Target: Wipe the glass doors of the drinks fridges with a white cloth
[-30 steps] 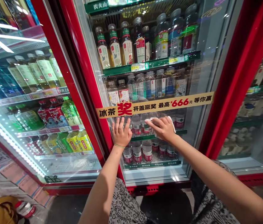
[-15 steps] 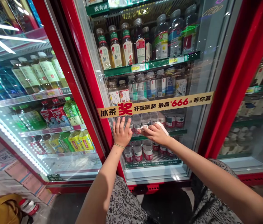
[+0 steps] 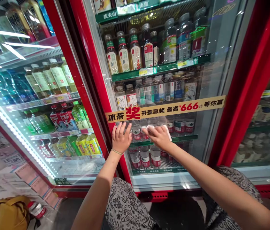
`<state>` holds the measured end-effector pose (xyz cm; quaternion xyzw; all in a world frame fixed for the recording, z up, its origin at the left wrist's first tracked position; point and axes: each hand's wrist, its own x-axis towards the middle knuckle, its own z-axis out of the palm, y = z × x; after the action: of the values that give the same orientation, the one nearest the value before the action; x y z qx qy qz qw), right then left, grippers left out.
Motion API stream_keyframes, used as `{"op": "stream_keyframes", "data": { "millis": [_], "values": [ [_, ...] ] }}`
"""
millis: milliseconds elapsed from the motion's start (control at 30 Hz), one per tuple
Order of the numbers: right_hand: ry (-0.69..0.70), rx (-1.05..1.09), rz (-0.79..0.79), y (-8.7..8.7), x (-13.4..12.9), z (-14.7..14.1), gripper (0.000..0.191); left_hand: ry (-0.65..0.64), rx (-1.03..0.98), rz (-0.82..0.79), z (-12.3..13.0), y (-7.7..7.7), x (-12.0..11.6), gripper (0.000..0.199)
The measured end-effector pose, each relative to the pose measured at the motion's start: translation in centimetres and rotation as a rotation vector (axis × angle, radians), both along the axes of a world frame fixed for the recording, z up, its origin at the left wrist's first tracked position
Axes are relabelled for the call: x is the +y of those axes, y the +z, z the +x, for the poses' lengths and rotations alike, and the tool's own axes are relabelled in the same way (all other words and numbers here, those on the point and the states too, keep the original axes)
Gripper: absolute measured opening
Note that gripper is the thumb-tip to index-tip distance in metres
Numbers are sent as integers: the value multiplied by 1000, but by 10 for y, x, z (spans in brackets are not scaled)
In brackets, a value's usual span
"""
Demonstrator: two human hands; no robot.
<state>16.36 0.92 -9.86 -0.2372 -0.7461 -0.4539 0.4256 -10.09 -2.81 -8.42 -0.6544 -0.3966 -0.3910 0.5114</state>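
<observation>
- Your right hand grasps the white cloth under its fingers, just below the yellow strip; spreading the cloth flatter should give more even contact.
- Your left hand holds nothing, its fingers loosely spread below the strip's left end; light bracing there would suffice.
- On the glass door around the strip, press gently, lest the strip's edge lift.

Cloth under right hand, before glass door; left hand farther left; bottles on shelves behind door.
</observation>
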Motion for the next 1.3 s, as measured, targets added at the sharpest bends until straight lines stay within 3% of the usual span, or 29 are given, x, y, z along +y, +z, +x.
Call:
{"op": "stream_keyframes", "data": {
  "millis": [100,233,367,533,633,700,833,1000,1167,1300],
  "values": [
    [59,-135,29,0,2,0,54,-1,-13,-44,-3,-9,3,55],
    [-27,43,-2,1,3,-1,53,-7,-36,-52,-6,-17,9,55],
    [101,-168,67,1,2,-4,42,-1,-7,7,-11,-21,16,53],
    [-42,36,67,-1,2,-5,46,-27,11,4,-16,-25,23,49],
    [34,-78,48,-4,4,-5,47,-7,-2,-27,-17,-28,25,46],
    [69,-120,24,-4,5,-3,53,-8,-5,-32,-17,-29,25,46],
    [-46,85,-33,-5,7,-3,64,-14,-18,-39,-16,-30,25,46],
    [47,-164,35,-3,5,-5,57,-22,-10,-22,-16,-28,24,46],
    [-77,62,47,-1,5,-4,57,-41,0,17,-16,-27,23,49],
    [-21,-124,56,-1,8,-3,55,-37,-22,-37,-16,-28,24,47]
  ]
}}
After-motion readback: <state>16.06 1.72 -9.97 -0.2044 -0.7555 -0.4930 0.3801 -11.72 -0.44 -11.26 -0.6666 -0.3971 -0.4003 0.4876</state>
